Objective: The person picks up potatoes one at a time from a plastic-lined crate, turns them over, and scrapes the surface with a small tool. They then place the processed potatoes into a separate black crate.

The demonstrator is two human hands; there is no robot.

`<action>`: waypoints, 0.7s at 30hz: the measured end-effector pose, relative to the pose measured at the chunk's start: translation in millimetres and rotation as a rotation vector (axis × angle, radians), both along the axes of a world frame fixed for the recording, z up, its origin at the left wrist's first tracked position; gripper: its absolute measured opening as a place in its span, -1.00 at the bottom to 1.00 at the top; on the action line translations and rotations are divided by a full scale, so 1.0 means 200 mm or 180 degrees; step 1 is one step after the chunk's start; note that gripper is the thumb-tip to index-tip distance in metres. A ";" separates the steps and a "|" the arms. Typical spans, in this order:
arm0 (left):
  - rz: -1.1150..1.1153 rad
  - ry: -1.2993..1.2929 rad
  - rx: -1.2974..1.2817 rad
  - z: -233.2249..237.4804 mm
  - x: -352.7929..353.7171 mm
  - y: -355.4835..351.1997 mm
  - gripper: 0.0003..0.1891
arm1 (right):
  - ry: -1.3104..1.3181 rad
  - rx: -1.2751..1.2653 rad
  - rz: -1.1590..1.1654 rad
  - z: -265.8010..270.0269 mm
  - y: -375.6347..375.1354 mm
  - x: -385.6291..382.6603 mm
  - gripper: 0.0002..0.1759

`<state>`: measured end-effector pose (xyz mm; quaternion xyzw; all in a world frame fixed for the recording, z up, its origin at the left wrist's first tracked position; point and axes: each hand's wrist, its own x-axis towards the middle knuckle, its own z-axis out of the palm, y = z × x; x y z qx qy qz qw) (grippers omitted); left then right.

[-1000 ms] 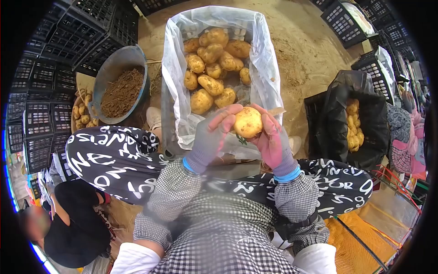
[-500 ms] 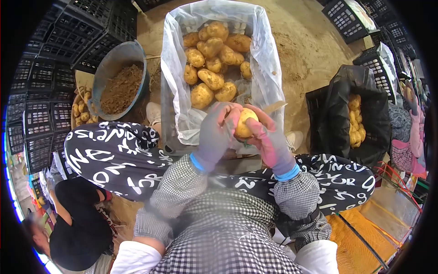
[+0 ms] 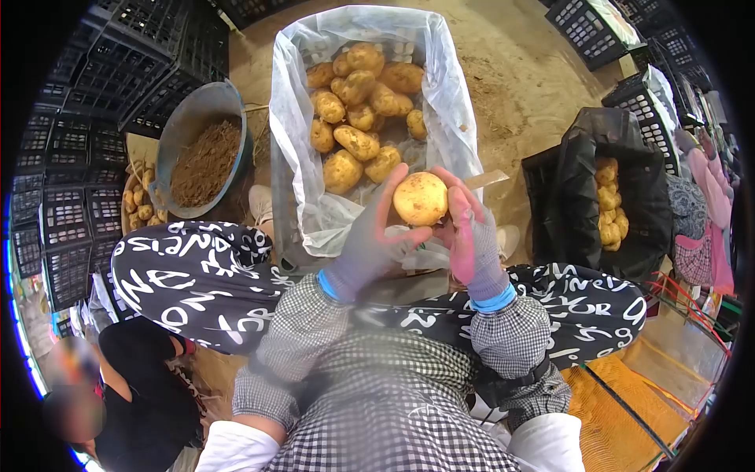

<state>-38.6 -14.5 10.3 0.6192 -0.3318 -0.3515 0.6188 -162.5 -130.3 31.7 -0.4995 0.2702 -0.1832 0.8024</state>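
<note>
Between my two gloved hands, a round yellow potato (image 3: 421, 198) is held just above the near end of a crate lined with white plastic (image 3: 291, 102). My left hand (image 3: 371, 240) cups the potato from the left, its thumb beneath. From the right, the pink-stained fingers of my right hand (image 3: 472, 240) press against it. A flat blade (image 3: 486, 180) sticks out to the right from behind the right hand's fingers; its handle is hidden. Several potatoes (image 3: 358, 143) lie in the far part of the lined crate.
A blue tub (image 3: 244, 141) of soil stands left, beside a container of potatoes (image 3: 141, 206). At right is a crate with black lining (image 3: 649, 197) holding potatoes. Black crates (image 3: 71, 200) are stacked far left. Another person (image 3: 149, 393) sits lower left.
The potato has been turned and shows a fuller round face. My left hand's fingers have opened out around it, and the view has shifted slightly.
</note>
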 end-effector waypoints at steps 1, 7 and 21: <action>-0.0039 0.0072 -0.0072 0.01 -0.01 0.00 -0.23 | -0.0005 -0.0125 0.0036 0.01 0.00 -0.01 -0.26; 0.0173 -0.0772 -0.0040 0.00 0.02 0.02 -0.15 | -0.0327 -0.0505 0.0140 0.09 0.02 0.02 -0.19; -0.0182 -0.2109 0.1895 -0.34 0.75 -0.32 -0.36 | -0.0967 0.0526 -0.3083 -0.13 -0.92 -0.61 -0.60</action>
